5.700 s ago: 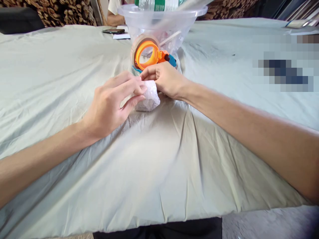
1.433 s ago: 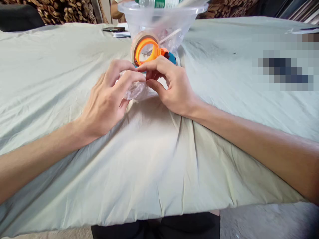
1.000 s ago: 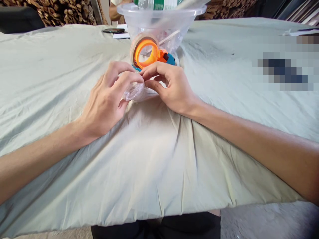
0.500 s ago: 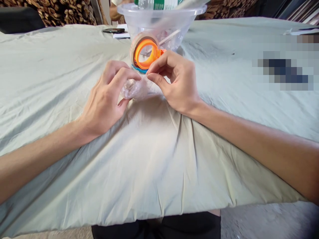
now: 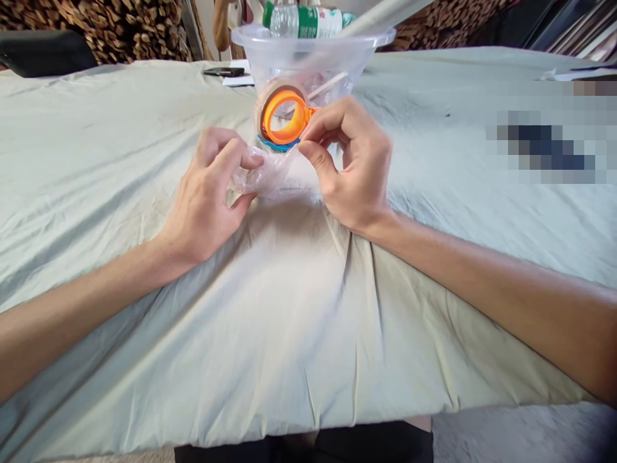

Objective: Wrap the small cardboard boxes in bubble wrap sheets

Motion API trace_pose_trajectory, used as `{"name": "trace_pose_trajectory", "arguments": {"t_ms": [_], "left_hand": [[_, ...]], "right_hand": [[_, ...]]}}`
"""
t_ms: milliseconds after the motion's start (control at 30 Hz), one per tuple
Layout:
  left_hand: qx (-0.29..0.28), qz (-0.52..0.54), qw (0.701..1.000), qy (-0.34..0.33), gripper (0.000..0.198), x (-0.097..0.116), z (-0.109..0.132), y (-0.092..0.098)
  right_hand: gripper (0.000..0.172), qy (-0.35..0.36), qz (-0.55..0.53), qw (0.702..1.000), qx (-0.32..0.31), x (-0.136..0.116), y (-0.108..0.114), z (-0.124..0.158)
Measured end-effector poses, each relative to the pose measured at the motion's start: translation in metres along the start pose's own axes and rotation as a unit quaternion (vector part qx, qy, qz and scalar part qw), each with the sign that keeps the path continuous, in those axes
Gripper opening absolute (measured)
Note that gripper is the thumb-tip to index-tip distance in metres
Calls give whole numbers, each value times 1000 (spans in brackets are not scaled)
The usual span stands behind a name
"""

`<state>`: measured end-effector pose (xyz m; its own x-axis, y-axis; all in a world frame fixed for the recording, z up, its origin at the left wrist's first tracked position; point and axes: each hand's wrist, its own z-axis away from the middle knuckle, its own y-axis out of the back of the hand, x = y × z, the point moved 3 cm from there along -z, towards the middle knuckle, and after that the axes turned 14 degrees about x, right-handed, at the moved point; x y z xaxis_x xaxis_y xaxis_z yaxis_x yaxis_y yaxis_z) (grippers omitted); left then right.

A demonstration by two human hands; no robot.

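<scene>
A small clear plastic-wrapped bundle (image 5: 265,180) lies on the pale green cloth (image 5: 289,308) in the middle of the table. My left hand (image 5: 209,190) grips its left side, fingers curled over the top. My right hand (image 5: 351,167) pinches a thin clear film or tape edge between thumb and forefinger, raised a little above the bundle's right side. Just behind both hands stands an orange tape dispenser (image 5: 282,116) with a beige tape roll.
A clear plastic bowl (image 5: 313,54) stands behind the dispenser, with a green-labelled bottle (image 5: 303,19) beyond it. A black phone (image 5: 224,71) lies on paper at the back. Stacked firewood (image 5: 110,29) lines the rear. Another person's arm (image 5: 222,22) shows at the back.
My right hand has lifted up and to the right with its pinch, drawing clear film away from the bundle. My left hand stays on the bundle. The view has tilted down slightly.
</scene>
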<state>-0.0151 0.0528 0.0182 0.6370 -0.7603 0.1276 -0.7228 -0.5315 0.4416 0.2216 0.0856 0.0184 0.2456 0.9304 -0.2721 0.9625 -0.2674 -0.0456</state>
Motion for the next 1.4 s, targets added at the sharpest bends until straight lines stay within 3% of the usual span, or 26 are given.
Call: {"name": "trace_pose_trajectory", "arguments": {"t_ms": [233,400,500,633,733,867,1000,1100,1233,1333,1400], "left_hand": [[26,36,997,65,27,-12,0,-2],[12,78,990,119,38,-26,3,-3],[10,69,992,104,39,-17,2,-2],[-5,57,995,82,37,-2,0,-3],[-4,63,993,100,29,-6,-2,-4],[-18,100,993,64,56,-14,-2,-7],[-52,62,996,42,58,-12,-1,-8],[-74,55,995,41,62,-14,0,-8],[-61,72,995,17,44,-23,-4,-7],[-42,103,992,61,24,-26,-7,-6],[-25,116,988,102,24,-25,-9,-4]], "right_hand": [[15,72,-23,996,46,-17,-2,2],[25,77,0,995,-70,-24,0,-5],[28,56,24,994,-91,-20,3,-10],[24,83,48,990,-105,-18,3,-11],[32,81,47,989,-111,-15,2,-10],[43,54,78,990,-100,-10,6,-10],[29,105,98,985,-92,-13,4,-10],[28,138,91,981,-102,-19,0,-9],[24,160,97,974,-127,-24,0,-7],[22,144,93,977,-124,-24,3,-6],[24,138,79,981,-108,-24,4,-6]]}}
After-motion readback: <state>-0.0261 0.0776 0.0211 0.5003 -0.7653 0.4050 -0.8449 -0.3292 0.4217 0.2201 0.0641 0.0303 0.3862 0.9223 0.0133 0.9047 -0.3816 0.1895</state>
